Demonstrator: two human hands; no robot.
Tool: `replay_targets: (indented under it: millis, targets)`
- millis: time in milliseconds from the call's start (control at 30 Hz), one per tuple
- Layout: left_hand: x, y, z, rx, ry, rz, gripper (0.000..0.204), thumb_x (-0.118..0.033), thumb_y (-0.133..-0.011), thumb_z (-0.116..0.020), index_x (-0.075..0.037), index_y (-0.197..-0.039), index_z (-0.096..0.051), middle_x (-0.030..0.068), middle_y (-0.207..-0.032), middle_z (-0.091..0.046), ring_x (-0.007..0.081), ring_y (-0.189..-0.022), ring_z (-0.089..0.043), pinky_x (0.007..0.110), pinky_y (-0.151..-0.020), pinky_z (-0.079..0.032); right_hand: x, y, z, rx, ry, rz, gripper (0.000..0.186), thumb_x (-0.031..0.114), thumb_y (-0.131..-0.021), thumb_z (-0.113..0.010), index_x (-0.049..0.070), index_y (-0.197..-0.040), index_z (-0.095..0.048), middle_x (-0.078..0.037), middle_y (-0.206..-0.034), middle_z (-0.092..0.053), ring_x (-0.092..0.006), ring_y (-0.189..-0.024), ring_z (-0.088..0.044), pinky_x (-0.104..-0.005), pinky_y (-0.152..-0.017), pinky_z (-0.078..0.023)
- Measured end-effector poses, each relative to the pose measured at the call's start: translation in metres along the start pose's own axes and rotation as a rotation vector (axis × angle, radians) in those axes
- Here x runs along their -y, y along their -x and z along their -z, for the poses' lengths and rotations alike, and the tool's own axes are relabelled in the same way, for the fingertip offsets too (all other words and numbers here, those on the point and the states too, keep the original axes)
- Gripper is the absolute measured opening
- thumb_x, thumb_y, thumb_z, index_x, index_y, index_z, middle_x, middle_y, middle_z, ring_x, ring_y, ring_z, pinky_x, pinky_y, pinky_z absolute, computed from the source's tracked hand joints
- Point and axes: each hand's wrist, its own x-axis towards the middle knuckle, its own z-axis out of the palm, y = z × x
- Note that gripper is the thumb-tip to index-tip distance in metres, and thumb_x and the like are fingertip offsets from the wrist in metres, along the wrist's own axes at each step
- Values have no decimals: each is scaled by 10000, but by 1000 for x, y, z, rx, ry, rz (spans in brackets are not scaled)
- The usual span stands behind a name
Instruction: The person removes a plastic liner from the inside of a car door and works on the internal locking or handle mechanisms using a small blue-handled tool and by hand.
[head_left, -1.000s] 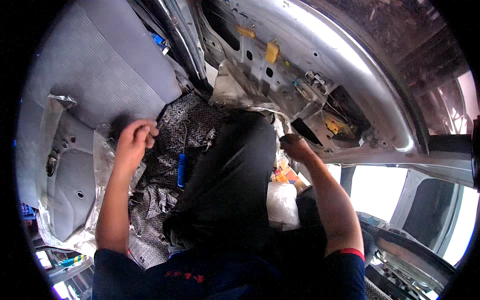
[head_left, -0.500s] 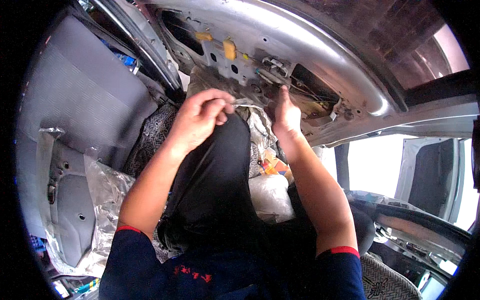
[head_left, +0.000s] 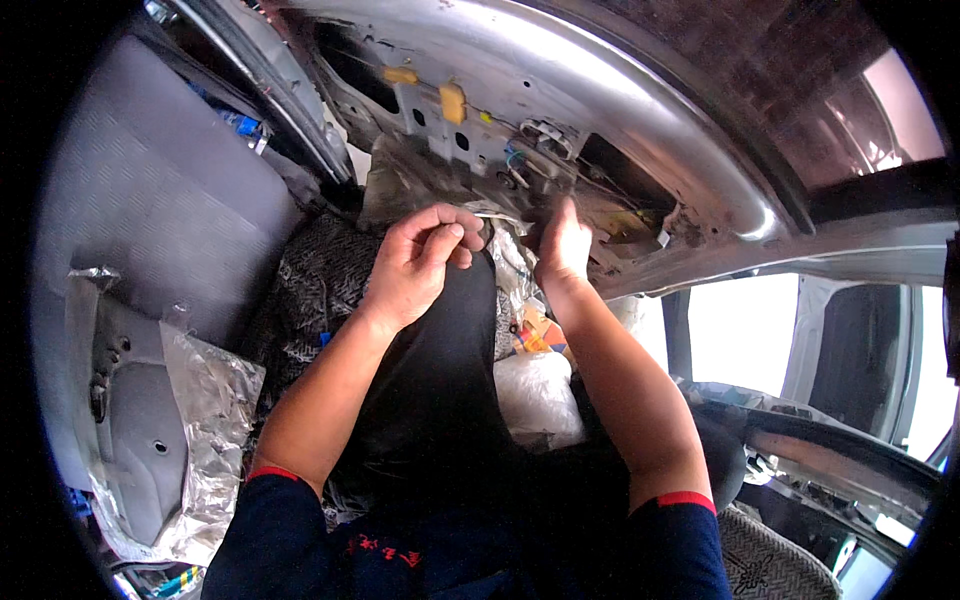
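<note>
My left hand is closed above my knee, its thumb against curled fingers; whatever they pinch is too small or hidden to name. Just beyond its fingertips, a crumpled clear plastic sheet hangs along the lower part of the bare metal door panel. My right hand is at the panel's lower middle, thumb pointing up. Its other fingers are hidden behind the hand, in shadow. Near that thumb, a metal rod-like mechanism with a blue-green wire sits on the door.
Yellow foam pads are fixed on the panel beside dark openings. A grey seat or trim surface rises at the left, above a removed trim piece with clear film. Below my right wrist lie a white plastic bag and an orange patterned box.
My left hand has moved slightly right and down, closer to my right hand. My right hand has dropped a little, and the whole view has shifted slightly.
</note>
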Motion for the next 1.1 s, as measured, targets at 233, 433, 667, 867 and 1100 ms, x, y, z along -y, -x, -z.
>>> replay_targets:
  millis: [233, 433, 667, 867, 1100]
  targets:
    - [8, -6, -7, 9, -269, -106, 198, -135, -1016, -519, -28, -1073, -675, 54, -965, -693, 120, -799, -617, 274, -728, -501, 6, 5, 2, 315, 627, 198, 439, 375, -996, -516, -8, -841, -664, -120, -745, -646, -242, -708, -602, -431, -658, -494]
    - [-5, -26, 15, 132, -488, 2, 220, -185, -1026, -511, -44, -1081, -670, 13, -973, -650, 100, -859, -569, 257, -754, -459, 40, 44, -18, 783, 1305, 373, 347, 333, -821, -624, 24, -904, -760, -214, -958, -727, -343, -938, -714, -429, -824, -560]
    - [-13, -39, -69, 445, -303, 20, 173, -130, -1018, -502, -40, -1067, -641, -11, -897, -643, 70, -779, -563, 239, -726, -473, 63, 88, 64, 918, 1790, 626, 296, 247, -809, -588, 28, -908, -761, -184, -965, -738, -319, -922, -717, -461, -812, -546]
    - [-45, -22, -137, 772, -251, -141, 182, -107, -1020, -487, -14, -1081, -632, 19, -922, -658, 90, -810, -592, 262, -764, -501, 105, 192, 128, 463, 1348, 683, 242, 205, -813, -624, 28, -958, -701, -188, -851, -696, -389, -838, -687, -487, -775, -542]
    - [-116, -33, -257, 1004, -101, -420, 589, -473, -1056, -379, -9, -1382, -538, 87, -1271, -626, 194, -1191, -567, 377, -1045, -406, 56, 357, 242, -349, 617, 994, 178, 39, -916, -616, 18, -1090, -647, -173, -959, -657, -317, -904, -669, -417, -804, -540]
